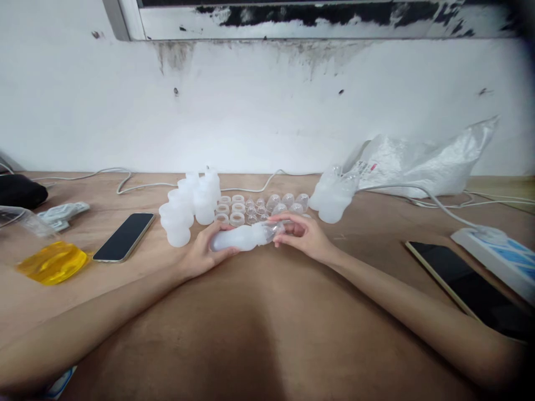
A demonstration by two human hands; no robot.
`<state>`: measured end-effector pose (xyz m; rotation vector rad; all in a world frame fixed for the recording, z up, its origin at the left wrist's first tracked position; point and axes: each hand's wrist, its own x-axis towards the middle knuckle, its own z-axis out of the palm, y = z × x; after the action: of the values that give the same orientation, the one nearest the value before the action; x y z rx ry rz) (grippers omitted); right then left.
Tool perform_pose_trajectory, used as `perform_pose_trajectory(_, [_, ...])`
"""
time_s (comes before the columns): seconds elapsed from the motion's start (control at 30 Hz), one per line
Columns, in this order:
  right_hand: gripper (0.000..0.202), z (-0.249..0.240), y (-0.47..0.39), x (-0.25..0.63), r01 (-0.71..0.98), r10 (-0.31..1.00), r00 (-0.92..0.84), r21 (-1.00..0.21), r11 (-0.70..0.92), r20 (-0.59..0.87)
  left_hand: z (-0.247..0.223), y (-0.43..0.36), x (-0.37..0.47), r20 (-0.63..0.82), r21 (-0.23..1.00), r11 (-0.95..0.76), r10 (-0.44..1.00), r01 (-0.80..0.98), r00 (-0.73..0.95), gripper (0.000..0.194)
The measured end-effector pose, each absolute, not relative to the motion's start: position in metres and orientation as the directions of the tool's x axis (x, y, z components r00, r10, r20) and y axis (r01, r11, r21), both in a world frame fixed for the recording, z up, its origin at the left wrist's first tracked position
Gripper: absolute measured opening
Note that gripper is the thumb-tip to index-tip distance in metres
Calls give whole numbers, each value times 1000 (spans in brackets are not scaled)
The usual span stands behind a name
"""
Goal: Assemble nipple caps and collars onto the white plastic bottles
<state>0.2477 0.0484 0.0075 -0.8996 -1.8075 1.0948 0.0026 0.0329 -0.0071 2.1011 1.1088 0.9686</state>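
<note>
A translucent white baby bottle lies on its side in the air between my hands, low over the table. My left hand wraps round its body near the base. At the other end, my right hand has its fingers closed on a clear dome cap, which sits at the bottle's neck. Whether the cap is fully seated I cannot tell. Just behind stand rows of white rings, small clear nipples and more clear caps, partly hidden by my hands.
Several open white bottles stand behind my left hand. Capped bottles cluster at the right back by a plastic bag. Phones lie left and right. A power strip, cables and a container of yellow liquid flank the table.
</note>
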Motion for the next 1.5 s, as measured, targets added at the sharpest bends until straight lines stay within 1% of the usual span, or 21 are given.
perform_pose_trajectory(0.13, [36,8,45,243,158,872,-402,-918,365,278,-7,33,3,315,775,-465,872,428,376,35])
perform_pose_trajectory(0.23, [36,2,43,241,160,871,-383,-906,391,308,-7,33,4,324,778,-474,865,412,382,35])
perform_pose_trajectory(0.4, [36,-8,41,240,165,863,-377,-892,421,338,-7,33,4,346,748,-517,839,416,421,33])
perform_pose_trajectory(0.63, [36,-8,41,241,197,845,-406,-869,454,349,-5,31,4,351,721,-530,835,447,425,32])
perform_pose_trajectory(0.73, [35,-1,41,240,223,839,-404,-850,477,365,-6,32,5,342,734,-518,841,439,420,35])
perform_pose_trajectory(0.83, [35,17,39,239,266,813,-436,-808,526,386,-7,33,6,357,754,-516,841,407,406,37])
perform_pose_trajectory(0.93, [38,46,35,244,351,782,-467,-725,593,414,-8,33,7,406,755,-559,809,343,424,51])
perform_pose_trajectory(1.0, [40,69,31,253,407,787,-417,-682,608,454,-10,33,8,441,756,-586,785,291,435,61])
perform_pose_trajectory(1.07, [40,92,28,266,464,782,-259,-637,615,567,-12,34,8,471,751,-605,772,265,427,59])
perform_pose_trajectory(1.1, [39,102,26,274,501,754,-157,-607,617,638,-13,35,9,486,743,-615,767,264,419,56])
perform_pose_trajectory(1.13, [39,112,24,282,559,735,-65,-586,587,675,-14,36,9,500,731,-628,760,269,416,54])
perform_pose_trajectory(1.2, [39,127,21,300,716,741,52,-542,440,669,-16,38,9,517,702,-655,739,279,432,50])
perform_pose_trajectory(1.23, [37,133,20,308,805,764,78,-493,331,640,-16,38,9,527,688,-670,725,278,443,47])
perform_pose_trajectory(1.3, [34,140,20,322,937,822,121,-338,91,556,-16,39,9,540,665,-693,704,279,461,43])
perform_pose_trajectory(1.37, [31,141,25,333,979,885,167,-178,-98,435,-16,38,10,538,650,-702,695,291,477,40])
perform_pose_trajectory(1.4, [30,139,29,337,981,911,189,-117,-157,366,-15,38,10,531,643,-704,694,301,486,40])
perform_pose_trajectory(1.5, [26,130,44,339,976,964,219,-14,-219,148,-12,37,11,517,626,-709,689,326,507,37])
